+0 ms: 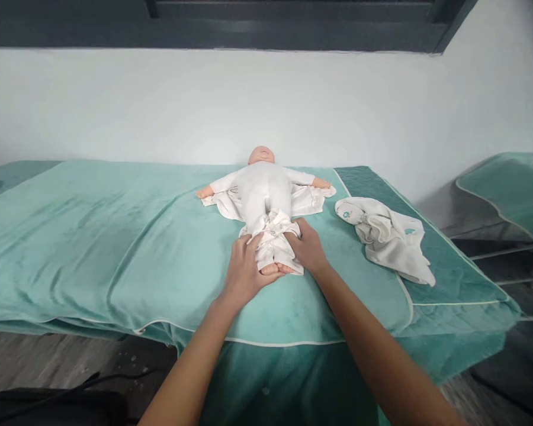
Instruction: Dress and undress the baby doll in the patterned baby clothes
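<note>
A baby doll (266,183) with a white cloth body lies on its back, head away from me and arms stretched out sideways. White baby pants (273,236) are bunched around its lower legs, and its bare feet (275,268) poke out at the near end. My left hand (244,269) grips the left side of the pants, its thumb along the fabric and fingers by the feet. On the other side, my right hand (307,244) is closed on the right edge of the pants. A white baby shirt (311,200) lies spread flat beneath the doll's back and arms.
A crumpled white printed baby garment (388,239) lies to the right on the green-covered bed (80,236). Behind the bed stands a white wall (160,106). Another green-covered surface (510,189) is at the far right. A dark object with a cable (53,405) sits on the floor at lower left.
</note>
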`<action>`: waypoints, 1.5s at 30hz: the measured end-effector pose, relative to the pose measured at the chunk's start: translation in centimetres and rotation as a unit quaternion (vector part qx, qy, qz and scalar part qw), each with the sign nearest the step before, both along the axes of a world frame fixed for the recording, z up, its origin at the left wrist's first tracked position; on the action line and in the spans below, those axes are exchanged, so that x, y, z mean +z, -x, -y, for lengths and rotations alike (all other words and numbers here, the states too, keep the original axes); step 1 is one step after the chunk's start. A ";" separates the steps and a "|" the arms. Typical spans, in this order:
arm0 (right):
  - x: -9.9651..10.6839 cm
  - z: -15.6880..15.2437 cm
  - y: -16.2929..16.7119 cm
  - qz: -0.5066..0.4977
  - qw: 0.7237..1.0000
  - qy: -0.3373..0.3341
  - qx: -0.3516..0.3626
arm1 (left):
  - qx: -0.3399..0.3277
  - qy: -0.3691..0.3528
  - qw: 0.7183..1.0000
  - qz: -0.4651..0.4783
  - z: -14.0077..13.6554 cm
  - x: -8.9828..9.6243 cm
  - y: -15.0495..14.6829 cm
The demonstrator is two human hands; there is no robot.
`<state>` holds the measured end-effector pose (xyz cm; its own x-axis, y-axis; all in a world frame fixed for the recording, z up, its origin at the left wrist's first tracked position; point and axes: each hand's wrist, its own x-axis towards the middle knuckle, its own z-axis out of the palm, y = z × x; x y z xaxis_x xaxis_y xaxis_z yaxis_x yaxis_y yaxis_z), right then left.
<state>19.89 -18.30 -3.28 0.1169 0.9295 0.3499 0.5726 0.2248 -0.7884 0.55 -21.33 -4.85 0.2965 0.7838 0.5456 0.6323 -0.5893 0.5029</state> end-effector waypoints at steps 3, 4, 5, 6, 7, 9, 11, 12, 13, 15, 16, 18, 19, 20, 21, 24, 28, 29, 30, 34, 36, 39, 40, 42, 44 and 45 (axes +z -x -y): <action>0.1 2.0 -0.1 0.013 0.999 0.015 0.033 | 0.004 -0.011 1.000 -0.014 -0.7 0.3 0.1; 0.1 2.8 -0.1 0.028 0.999 0.015 0.044 | 0.004 -0.010 1.000 -0.016 -0.8 0.4 0.1; 0.2 3.6 -0.2 0.042 0.997 0.017 0.054 | 0.005 -0.008 1.000 -0.017 -0.9 0.4 0.1; 0.3 4.3 -0.3 0.054 0.996 0.023 0.066 | 0.007 -0.003 1.000 -0.016 -1.0 0.4 0.1; 0.5 5.0 -0.5 0.063 0.994 0.033 0.079 | 0.011 0.004 1.000 -0.016 -1.0 0.5 0.1; 1.1 6.0 -0.8 0.076 0.990 0.054 0.110 | 0.017 0.023 0.999 -0.022 -1.0 0.7 0.1; 1.8 6.4 -1.0 0.103 0.984 0.059 0.132 | 0.021 0.047 0.998 -0.037 -0.8 1.1 0.2; 2.2 6.4 -1.2 0.124 0.981 0.057 0.138 | 0.018 0.061 0.997 -0.047 -0.7 1.5 0.4; 2.6 6.3 -1.3 0.145 0.978 0.059 0.136 | 0.011 0.078 0.995 -0.056 -0.5 2.0 0.6; 3.5 5.9 -1.5 0.178 0.974 0.080 0.113 | -0.010 0.115 0.991 -0.066 -0.1 3.1 1.2; 4.0 5.8 -1.5 0.187 0.973 0.093 0.097 | -0.020 0.133 0.989 -0.065 0.1 3.7 1.5; 5.0 5.7 -1.5 0.191 0.971 0.119 0.084 | -0.035 0.164 0.984 -0.055 0.8 4.7 2.2; 5.4 5.7 -1.4 0.188 0.969 0.131 0.096 | -0.042 0.177 0.982 -0.050 1.1 5.1 2.5; 5.8 5.8 -1.3 0.184 0.965 0.144 0.118 | -0.048 0.187 0.980 -0.049 1.3 5.3 2.7; 6.0 6.0 -1.0 0.184 0.960 0.157 0.141 | -0.053 0.196 0.978 -0.050 1.6 5.4 2.9; 5.8 6.5 -0.1 0.218 0.951 0.165 0.148 | -0.053 0.198 0.977 -0.055 2.1 5.2 3.0; 5.2 6.9 0.9 0.236 0.956 0.129 0.114 | -0.012 0.183 0.981 -0.056 2.5 5.2 3.1; 5.2 7.0 1.0 0.233 0.957 0.129 0.115 | 0.004 0.186 0.981 -0.061 2.6 5.4 3.2; 5.4 7.2 1.1 0.232 0.957 0.130 0.115 | 0.020 0.192 0.979 -0.068 2.7 5.7 3.3; 6.9 7.7 1.5 0.220 0.959 0.145 0.107 | 0.035 0.242 0.968 -0.059 3.1 7.4 4.0; 7.9 8.0 1.5 0.174 0.961 0.172 0.131 | 0.003 0.290 0.957 -0.009 3.3 8.2 4.4; 9.8 8.4 1.2 0.091 0.952 0.217 0.196 | -0.074 0.350 0.931 0.070 3.6 9.7 5.2; 10.5 8.6 1.0 0.079 0.946 0.228 0.215 | -0.099 0.363 0.923 0.083 3.9 10.4 5.5; 12.4 9.2 0.5 0.090 0.932 0.245 0.252 | -0.140 0.380 0.911 0.077 4.4 12.3 6.2; 14.8 9.9 -0.1 0.134 0.917 0.244 0.287 | -0.171 0.384 0.907 0.025 5.1 14.9 7.1; 16.1 10.2 -0.3 0.163 0.911 0.235 0.297 | -0.189 0.377 0.907 -0.013 5.5 16.5 7.5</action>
